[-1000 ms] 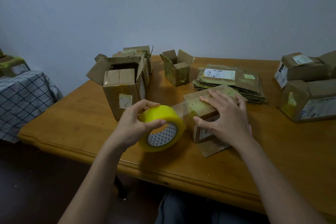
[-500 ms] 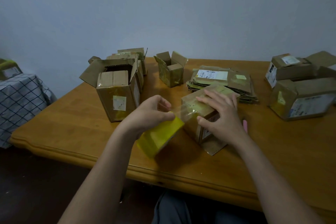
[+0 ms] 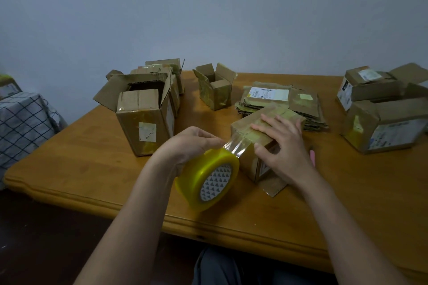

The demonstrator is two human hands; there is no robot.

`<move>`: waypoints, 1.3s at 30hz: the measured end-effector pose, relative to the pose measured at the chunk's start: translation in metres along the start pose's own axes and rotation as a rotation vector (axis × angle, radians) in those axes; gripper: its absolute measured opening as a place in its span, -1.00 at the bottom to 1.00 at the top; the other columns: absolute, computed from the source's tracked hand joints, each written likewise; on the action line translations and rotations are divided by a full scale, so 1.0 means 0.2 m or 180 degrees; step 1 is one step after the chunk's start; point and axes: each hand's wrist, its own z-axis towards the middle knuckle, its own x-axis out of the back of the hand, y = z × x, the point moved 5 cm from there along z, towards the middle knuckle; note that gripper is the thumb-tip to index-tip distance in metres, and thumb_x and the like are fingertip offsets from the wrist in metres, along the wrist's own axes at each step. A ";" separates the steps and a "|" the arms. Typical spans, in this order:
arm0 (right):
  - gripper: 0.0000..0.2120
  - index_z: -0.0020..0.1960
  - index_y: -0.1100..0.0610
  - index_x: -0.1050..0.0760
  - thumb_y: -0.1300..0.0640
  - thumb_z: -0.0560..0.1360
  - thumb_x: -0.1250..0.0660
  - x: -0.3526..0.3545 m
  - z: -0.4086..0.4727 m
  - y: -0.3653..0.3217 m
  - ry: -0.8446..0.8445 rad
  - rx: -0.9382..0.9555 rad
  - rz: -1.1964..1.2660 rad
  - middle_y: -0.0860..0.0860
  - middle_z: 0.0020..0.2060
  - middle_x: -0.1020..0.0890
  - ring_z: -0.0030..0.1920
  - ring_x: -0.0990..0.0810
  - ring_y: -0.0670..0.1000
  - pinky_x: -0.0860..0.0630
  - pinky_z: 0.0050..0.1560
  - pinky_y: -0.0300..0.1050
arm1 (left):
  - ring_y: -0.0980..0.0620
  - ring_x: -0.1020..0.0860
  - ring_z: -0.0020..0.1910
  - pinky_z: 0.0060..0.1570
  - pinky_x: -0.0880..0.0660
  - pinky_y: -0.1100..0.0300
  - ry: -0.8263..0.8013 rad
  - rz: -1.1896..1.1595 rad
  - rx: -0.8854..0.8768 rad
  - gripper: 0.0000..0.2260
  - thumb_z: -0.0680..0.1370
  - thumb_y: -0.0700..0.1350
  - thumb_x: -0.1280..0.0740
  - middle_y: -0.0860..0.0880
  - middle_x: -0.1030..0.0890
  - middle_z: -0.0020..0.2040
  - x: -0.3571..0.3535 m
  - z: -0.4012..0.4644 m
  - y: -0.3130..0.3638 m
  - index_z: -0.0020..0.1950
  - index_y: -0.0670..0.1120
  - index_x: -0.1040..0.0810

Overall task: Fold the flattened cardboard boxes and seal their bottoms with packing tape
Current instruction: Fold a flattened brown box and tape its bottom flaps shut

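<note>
1. The left hand (image 3: pixel 192 146) grips a yellow roll of packing tape (image 3: pixel 207 178), fingers curled over its top, holding it tilted above the table (image 3: pixel 92 169).
2. The right hand (image 3: pixel 281 146) lies flat, fingers spread, on the small cardboard box (image 3: pixel 250 157); the thumb presses its near side.
3. A clear strip of tape (image 3: pixel 236 144) stretches from the roll onto the box's top edge.
4. The box is brown and worn, with a loose flap lying on the table.
5. Behind it lies a stack of flattened boxes (image 3: pixel 282 102); folded boxes (image 3: pixel 143 120) stand to the left.
</note>
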 end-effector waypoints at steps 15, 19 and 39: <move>-0.57 0.24 -0.09 -0.51 -0.22 0.43 -0.39 -0.03 0.00 -0.04 0.0130 -0.0349 0.0150 -0.15 0.45 -0.35 0.49 -0.07 -0.02 0.03 0.44 0.02 | -0.07 -0.64 0.03 0.14 -0.57 -0.09 -0.0032 0.0228 -0.0132 -0.77 0.55 0.02 -0.39 -0.05 -0.66 0.06 -0.02 0.01 0.00 0.18 0.01 -0.65; -0.58 0.25 -0.09 -0.50 -0.18 0.44 -0.41 -0.03 -0.01 -0.04 0.0096 -0.0426 0.0245 -0.16 0.46 -0.33 0.50 -0.04 -0.04 -0.06 0.39 0.00 | -0.05 -0.64 0.03 0.06 -0.60 0.03 0.0071 -0.0221 -0.0396 -0.81 0.54 -0.13 -0.40 -0.04 -0.65 0.08 -0.04 -0.01 0.01 0.16 0.00 -0.62; -0.52 0.37 -0.15 -0.42 0.29 0.57 -0.23 0.23 -0.31 0.42 -0.0687 -0.1222 -0.0786 -0.07 -0.02 -0.38 -0.11 -0.35 -0.13 -0.29 -0.25 -0.31 | -0.08 -0.66 -0.04 -0.02 -0.62 -0.02 0.0371 -0.0008 -0.0445 -0.91 0.55 -0.08 -0.41 -0.05 -0.68 -0.02 -0.06 -0.02 0.03 0.03 0.00 -0.67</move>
